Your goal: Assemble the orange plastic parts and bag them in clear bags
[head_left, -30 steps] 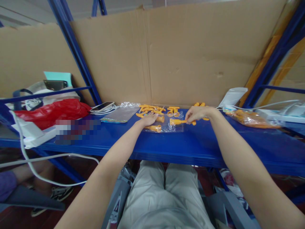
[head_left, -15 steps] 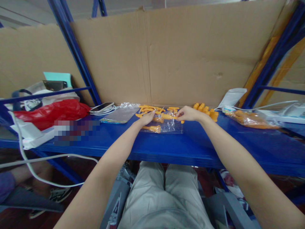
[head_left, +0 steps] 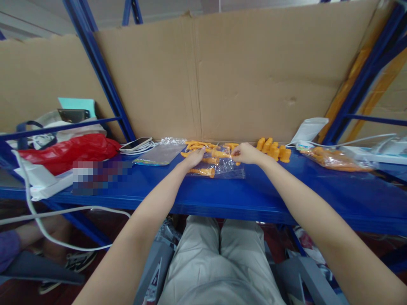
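A clear plastic bag (head_left: 233, 173) lies on the blue shelf with several orange plastic parts, some flared like small trumpets (head_left: 208, 172), in or under its film. My left hand (head_left: 195, 158) is closed at the bag's left side, its fingertips by the orange pieces; its grip is partly hidden. Opposite it, my right hand (head_left: 245, 153) pinches the end of a long orange part (head_left: 222, 154) that lies across the bag. Behind are more loose orange curved pieces (head_left: 195, 145). Upright orange pieces (head_left: 273, 150) stand in rows just right of my right hand.
A flat clear packet (head_left: 160, 153) and a phone (head_left: 137, 144) on a coiled white cable lie to the left, beyond them a red plastic bag (head_left: 76, 150). At right is a filled bag of orange parts (head_left: 337, 159). A cardboard wall (head_left: 229, 76) closes the back.
My right hand has shifted slightly left, toward my left hand. The long orange part between the hands has moved a little left and back. My left hand stays nearly in place.
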Motion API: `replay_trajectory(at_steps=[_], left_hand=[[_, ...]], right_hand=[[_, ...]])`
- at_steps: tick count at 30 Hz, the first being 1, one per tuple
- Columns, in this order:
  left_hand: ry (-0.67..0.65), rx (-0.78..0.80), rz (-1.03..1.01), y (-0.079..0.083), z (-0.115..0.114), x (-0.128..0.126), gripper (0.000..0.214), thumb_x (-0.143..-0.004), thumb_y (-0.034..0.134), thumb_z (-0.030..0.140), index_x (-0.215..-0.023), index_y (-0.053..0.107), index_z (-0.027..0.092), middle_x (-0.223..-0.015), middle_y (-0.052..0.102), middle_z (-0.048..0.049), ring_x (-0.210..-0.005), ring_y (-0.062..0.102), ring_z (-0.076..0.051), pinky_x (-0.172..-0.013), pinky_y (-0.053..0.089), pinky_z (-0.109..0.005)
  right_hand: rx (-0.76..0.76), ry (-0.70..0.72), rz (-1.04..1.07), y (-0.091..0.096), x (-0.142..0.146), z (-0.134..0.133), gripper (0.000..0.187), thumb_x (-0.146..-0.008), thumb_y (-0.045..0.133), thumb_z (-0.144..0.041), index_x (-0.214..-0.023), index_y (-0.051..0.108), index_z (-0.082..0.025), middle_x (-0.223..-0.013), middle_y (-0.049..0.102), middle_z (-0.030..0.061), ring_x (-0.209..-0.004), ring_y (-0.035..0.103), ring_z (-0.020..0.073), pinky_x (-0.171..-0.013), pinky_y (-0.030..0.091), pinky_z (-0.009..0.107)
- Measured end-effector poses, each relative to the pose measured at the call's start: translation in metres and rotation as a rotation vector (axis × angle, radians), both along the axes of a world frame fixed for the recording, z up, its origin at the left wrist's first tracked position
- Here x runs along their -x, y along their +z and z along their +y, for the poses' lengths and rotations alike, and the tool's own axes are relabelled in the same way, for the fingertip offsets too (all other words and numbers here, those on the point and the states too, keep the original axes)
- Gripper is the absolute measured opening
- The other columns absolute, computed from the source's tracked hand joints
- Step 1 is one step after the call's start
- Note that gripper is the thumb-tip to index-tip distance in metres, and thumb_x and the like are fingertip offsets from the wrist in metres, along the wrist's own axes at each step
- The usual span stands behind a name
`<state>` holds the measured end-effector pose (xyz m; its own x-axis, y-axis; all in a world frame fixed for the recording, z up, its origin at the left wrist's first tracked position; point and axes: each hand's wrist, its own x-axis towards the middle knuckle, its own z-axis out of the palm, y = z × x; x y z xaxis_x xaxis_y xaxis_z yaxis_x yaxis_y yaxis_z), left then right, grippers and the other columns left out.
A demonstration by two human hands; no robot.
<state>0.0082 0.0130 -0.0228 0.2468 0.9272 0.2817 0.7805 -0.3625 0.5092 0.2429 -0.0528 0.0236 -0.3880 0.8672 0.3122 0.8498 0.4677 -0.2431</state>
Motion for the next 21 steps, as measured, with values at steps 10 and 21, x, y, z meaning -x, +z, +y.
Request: replay_trajectory(at_steps=[10,21], left_hand=[[0.013,0.023,0.051,0.010,-0.015,-0.005,0.059,-0.100,0.018,0.040,-0.125,0.064,0.012,-0.137,0.058,-0.0112,-0.133,0.049,-0.023,-0.112,0.033,-0.034],[-0.016,0.041,0.108,0.011,-0.021,-0.008,0.059,-0.100,0.018,0.041,-0.131,0.059,0.012,-0.141,0.054,-0.0124,-0.135,0.046,-0.023,-0.113,0.030,-0.034]], right_hand=[[-0.080,-0.230,-0.308,0.004,0.012,-0.017,0.024,-0.082,0.057,-0.020,-0.095,0.076,-0.019,-0.101,0.074,0.0100,-0.098,0.067,0.0244,-0.077,0.047,0.027],[0.018,-0.219,-0.443,-0.004,0.019,-0.020,0.027,-0.087,0.052,-0.018,-0.103,0.074,-0.013,-0.107,0.072,0.0163,-0.106,0.067,0.0292,-0.086,0.051,0.035]])
